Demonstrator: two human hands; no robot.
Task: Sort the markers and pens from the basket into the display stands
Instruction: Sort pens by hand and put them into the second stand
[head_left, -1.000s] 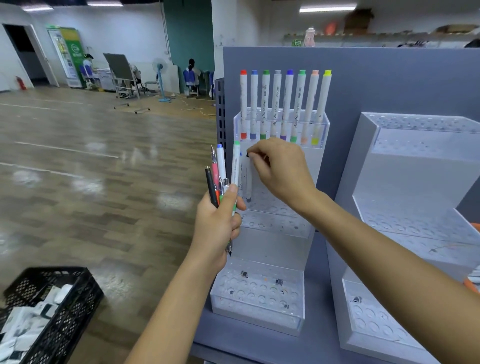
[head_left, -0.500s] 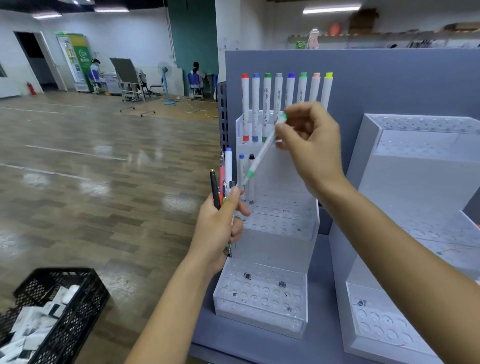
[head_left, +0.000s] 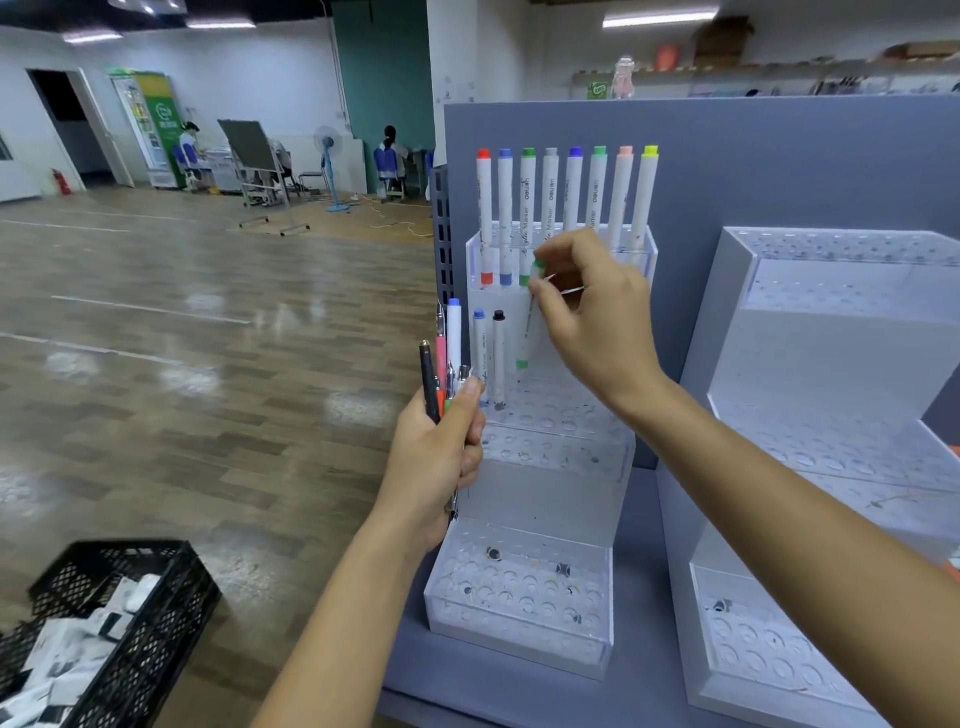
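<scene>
Right hand (head_left: 592, 317) pinches a white marker with green ends (head_left: 525, 332) near its top, holding it almost upright above the middle tier of the clear stepped acrylic stand (head_left: 540, 493), just right of two white capped markers (head_left: 479, 353) standing there. Left hand (head_left: 434, 462) grips a bundle of mixed pens (head_left: 448, 358) beside the stand's left edge. Low on the left sits the black plastic lattice basket (head_left: 156, 613).

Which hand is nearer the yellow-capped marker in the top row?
Right. The right hand, pinching a green marker, sits just below the yellow-capped marker; the left hand grips a bundle of pens well down and left.
</scene>
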